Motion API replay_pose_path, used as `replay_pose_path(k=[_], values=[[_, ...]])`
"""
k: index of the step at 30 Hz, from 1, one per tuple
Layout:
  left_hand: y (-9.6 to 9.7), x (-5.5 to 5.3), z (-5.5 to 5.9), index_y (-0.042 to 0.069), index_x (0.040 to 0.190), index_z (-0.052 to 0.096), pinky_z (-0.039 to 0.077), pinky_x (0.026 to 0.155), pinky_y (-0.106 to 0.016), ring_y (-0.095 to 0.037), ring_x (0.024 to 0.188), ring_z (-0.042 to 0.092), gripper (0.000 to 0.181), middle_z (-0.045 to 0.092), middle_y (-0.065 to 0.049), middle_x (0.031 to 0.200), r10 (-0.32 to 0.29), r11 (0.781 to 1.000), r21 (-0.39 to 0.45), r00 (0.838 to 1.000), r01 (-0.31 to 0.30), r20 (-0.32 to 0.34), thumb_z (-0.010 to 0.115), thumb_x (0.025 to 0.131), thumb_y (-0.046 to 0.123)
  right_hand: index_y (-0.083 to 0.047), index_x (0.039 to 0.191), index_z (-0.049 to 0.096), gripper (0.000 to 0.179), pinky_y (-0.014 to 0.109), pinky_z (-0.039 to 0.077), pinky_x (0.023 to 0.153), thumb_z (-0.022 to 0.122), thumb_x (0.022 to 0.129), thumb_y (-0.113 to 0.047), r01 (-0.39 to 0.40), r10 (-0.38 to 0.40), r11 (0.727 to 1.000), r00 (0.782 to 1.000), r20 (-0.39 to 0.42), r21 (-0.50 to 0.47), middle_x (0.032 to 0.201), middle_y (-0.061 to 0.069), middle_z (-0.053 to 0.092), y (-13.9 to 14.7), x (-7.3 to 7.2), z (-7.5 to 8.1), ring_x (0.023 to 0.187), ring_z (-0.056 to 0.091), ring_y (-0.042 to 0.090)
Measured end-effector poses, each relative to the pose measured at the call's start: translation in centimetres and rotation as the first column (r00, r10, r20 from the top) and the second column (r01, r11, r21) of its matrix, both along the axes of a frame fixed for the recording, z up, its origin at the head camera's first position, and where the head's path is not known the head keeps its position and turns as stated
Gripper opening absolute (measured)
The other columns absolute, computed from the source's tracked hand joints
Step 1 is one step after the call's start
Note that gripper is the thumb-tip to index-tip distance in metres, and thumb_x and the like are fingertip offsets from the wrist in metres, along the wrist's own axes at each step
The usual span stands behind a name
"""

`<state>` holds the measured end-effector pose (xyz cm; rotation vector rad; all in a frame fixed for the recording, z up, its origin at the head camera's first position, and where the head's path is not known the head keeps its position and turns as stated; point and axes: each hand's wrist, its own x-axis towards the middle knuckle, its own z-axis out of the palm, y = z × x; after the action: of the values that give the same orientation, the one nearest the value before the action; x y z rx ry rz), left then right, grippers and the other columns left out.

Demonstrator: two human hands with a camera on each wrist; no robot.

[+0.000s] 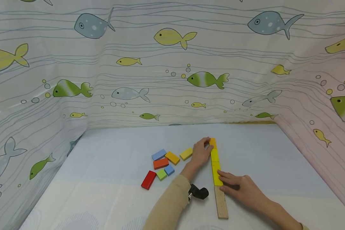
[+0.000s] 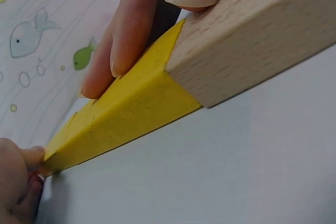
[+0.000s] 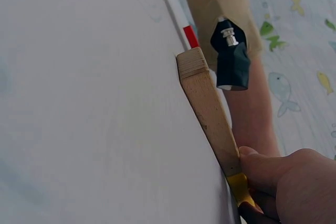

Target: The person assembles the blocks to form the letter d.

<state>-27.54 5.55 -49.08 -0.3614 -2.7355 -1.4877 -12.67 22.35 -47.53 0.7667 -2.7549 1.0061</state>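
Note:
A straight row of blocks runs away from me: a plain wooden block [image 1: 221,204] nearest, then two yellow blocks [image 1: 215,167], then an orange block [image 1: 213,142] at the far end. My left hand [image 1: 200,152] pinches the orange block between thumb and fingers from the left side. On the other side, my right hand [image 1: 244,189] touches the row with fairly straight fingers. Its fingertips [image 2: 126,51] lie along the near yellow block, and its thumb [image 3: 252,156] is at the joint with the wooden block.
Left of the row lies a loose group: a red block [image 1: 148,180], an orange-red block [image 1: 161,164], blue blocks [image 1: 159,154], a green block [image 1: 161,174] and yellowish blocks [image 1: 172,157]. A black wrist camera mount [image 1: 199,192] juts from the left sleeve. A fish-print curtain [image 1: 166,80] encloses the white table [image 1: 109,204].

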Motion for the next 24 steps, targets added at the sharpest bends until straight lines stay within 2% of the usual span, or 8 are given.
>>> replay_pose_path(k=[9, 15, 18, 24], values=[[0.0, 0.3, 0.3, 0.010, 0.140, 0.056, 0.044, 0.111, -0.033, -0.018, 0.130, 0.056, 0.040, 0.059, -0.003, 0.142, -0.006, 1.000, 0.004, 1.000, 0.006, 0.001, 0.059, 0.102, 0.022, -0.011, 0.124, 0.071, 0.043, 0.036, 0.059, 0.088, 0.072, 0.091, -0.038, -0.001, 0.001, 1.000, 1.000, -0.011, -0.008, 0.133, 0.001, 0.065, 0.1, 0.0, -0.1, 0.117, 0.064, 0.026], [-0.4, 0.7, 0.3, 0.013, 0.140, 0.056, 0.047, 0.108, -0.036, -0.020, 0.125, 0.059, 0.041, 0.062, -0.006, 0.137, 0.018, 0.999, 0.040, 1.000, -0.018, 0.004, 0.062, 0.099, 0.020, -0.010, 0.125, 0.071, 0.043, 0.037, 0.059, 0.088, 0.071, 0.091, -0.038, -0.018, 0.017, 1.000, 1.000, -0.020, -0.016, 0.132, 0.001, 0.066, 0.0, -0.1, -0.1, 0.116, 0.064, 0.027], [-0.9, 1.0, 0.4, 0.014, 0.139, 0.058, 0.048, 0.107, -0.037, -0.020, 0.123, 0.060, 0.041, 0.063, -0.005, 0.137, 0.028, 0.998, 0.050, 1.000, -0.027, -0.010, 0.063, 0.098, 0.019, -0.011, 0.125, 0.071, 0.043, 0.037, 0.059, 0.088, 0.071, 0.091, -0.038, -0.017, 0.017, 1.000, 1.000, -0.021, -0.016, 0.132, 0.001, 0.066, 0.1, -0.1, 0.0, 0.117, 0.064, 0.027], [-2.8, 2.5, 1.1, 0.014, 0.135, 0.061, 0.050, 0.105, -0.036, -0.021, 0.120, 0.062, 0.038, 0.065, -0.004, 0.132, 0.031, 0.998, 0.063, 0.998, -0.028, -0.051, 0.062, 0.097, 0.014, -0.011, 0.124, 0.071, 0.045, 0.039, 0.058, 0.090, 0.071, 0.091, -0.041, 0.005, -0.005, 1.000, 1.000, 0.009, 0.002, 0.134, 0.000, 0.064, 0.1, 0.0, -0.1, 0.119, 0.063, 0.025]])
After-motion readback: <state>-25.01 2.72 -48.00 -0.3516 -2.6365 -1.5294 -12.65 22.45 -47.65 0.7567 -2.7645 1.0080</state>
